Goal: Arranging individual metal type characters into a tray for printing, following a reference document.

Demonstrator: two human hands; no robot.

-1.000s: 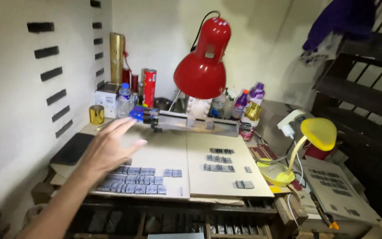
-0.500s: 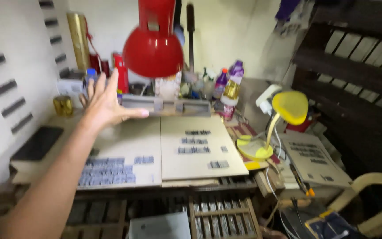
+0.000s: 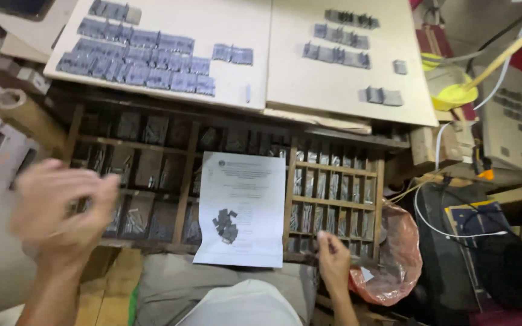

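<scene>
A: Left hand [image 3: 61, 208] is blurring at the lower left, fingers loosely spread, holding nothing I can see. It's hovering over the left part of the type tray [image 3: 182, 181].

B: Right hand [image 3: 333, 262]?

A: Lower centre-right, at the tray's front edge. Fingers are curling around something thin and dark; too small to tell what. Can't say how tight the grip is.

B: Where's the type?

A: Small pile of slugs [image 3: 226, 224] is sitting on the paper [image 3: 243, 208], mid-frame, and the paper is lying loose across the tray compartments. More type is lying in rows on the left board [image 3: 152, 57] and the right board [image 3: 345, 54], top of frame.

B: Risks?

A: Paper isn't pinned. If either hand is brushing its edge, I'd expect the pile to slide off and mix into the wrong compartments. The left hand looks the likelier culprit. Also the pink bag [image 3: 394, 253] is hanging open just beside the right hand, so a dropped slug could be ending up in there.
</scene>
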